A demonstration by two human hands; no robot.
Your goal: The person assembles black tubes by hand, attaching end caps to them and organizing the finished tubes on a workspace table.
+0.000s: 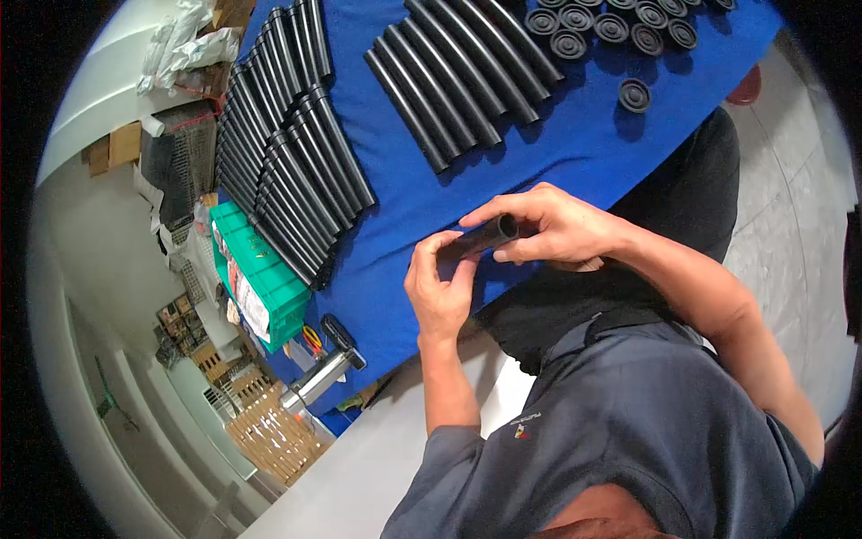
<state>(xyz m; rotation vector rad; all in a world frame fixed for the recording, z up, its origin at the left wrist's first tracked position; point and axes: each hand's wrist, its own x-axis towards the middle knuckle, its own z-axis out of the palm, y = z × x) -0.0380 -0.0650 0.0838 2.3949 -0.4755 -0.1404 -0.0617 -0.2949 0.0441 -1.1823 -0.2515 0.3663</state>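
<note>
A short black tube (480, 237) is held in front of my body, its open end turned up toward my right. My left hand (438, 289) grips it from the left, with thumb and fingers bent around its lower part. Around the open end is my right hand (567, 226), its index finger along the far side and its thumb on the near side. Farther up the blue cloth lies a row of similar black tubes (462, 76). Black round ribbed caps (611, 28) are grouped near the top right, and a single cap (634, 95) lies apart from them.
Stacked black tubes (287, 153) cover the left part of the blue-clothed table (395, 202). Beside them stands a green crate (260, 274) with papers. A metal tool with a black handle (328, 368) and yellow-handled scissors (312, 338) lie near the table's edge.
</note>
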